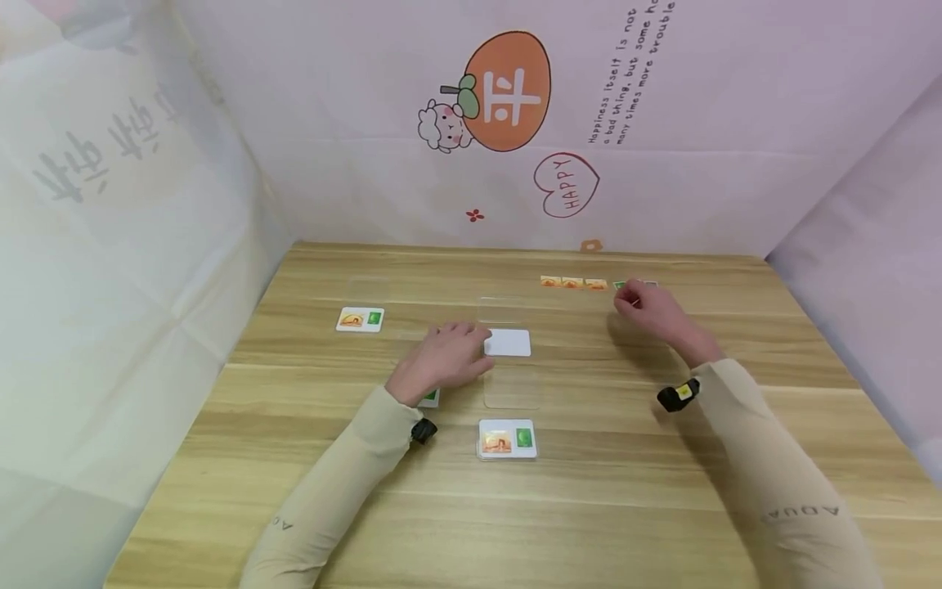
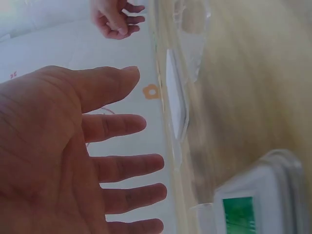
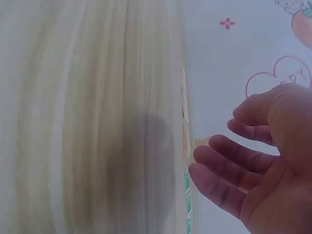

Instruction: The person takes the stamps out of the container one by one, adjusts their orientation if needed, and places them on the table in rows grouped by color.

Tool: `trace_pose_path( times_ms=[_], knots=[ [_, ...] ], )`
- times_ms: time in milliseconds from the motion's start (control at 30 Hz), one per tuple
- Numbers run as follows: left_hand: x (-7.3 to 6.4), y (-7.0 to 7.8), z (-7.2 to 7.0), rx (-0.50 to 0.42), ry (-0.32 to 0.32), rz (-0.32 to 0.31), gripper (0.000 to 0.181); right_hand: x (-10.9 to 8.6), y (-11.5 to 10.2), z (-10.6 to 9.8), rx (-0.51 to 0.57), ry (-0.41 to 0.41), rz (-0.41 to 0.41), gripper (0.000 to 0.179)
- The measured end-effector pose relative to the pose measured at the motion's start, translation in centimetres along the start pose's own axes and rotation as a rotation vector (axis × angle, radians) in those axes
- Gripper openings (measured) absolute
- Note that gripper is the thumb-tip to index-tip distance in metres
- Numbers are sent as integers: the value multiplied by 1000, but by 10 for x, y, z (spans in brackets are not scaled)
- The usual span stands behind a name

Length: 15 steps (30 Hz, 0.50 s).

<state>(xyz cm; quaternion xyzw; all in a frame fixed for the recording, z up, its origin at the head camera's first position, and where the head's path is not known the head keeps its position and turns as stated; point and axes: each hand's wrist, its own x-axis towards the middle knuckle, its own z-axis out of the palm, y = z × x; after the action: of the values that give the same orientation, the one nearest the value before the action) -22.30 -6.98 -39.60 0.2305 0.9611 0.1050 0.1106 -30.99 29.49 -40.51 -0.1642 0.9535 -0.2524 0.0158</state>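
My left hand (image 1: 449,356), its fingers stretched out and holding nothing, is over the middle of the table beside a blank white card (image 1: 508,342). In the left wrist view, the palm and spread fingers (image 2: 129,168) show plainly. Below this hand, a white card stack with a green picture (image 2: 240,214) is partly hidden in the head view. My right hand (image 1: 651,311) is at the far right, with loosely bent fingers (image 3: 219,165) and nothing between them. It hovers by a row of small green pictures (image 3: 188,197), which it partly covers in the head view.
Three small orange pictures (image 1: 572,283) lie in line near the back edge. Cards with an orange and a green picture lie at left (image 1: 361,319) and front centre (image 1: 508,439). Clear plastic pieces (image 1: 511,388) lie around the white card. A printed cloth (image 1: 662,188) hangs behind the table.
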Motion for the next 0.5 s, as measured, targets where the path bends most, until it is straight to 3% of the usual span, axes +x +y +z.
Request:
trace_pose_path(
  times_ms=[333, 500],
  knots=[
    [-13, 1, 8, 85, 40, 94, 48, -7, -20, 6, 41, 7, -29, 25],
    [-21, 4, 5, 73, 62, 131, 45, -12, -28, 9, 34, 30, -70, 21]
  ],
)
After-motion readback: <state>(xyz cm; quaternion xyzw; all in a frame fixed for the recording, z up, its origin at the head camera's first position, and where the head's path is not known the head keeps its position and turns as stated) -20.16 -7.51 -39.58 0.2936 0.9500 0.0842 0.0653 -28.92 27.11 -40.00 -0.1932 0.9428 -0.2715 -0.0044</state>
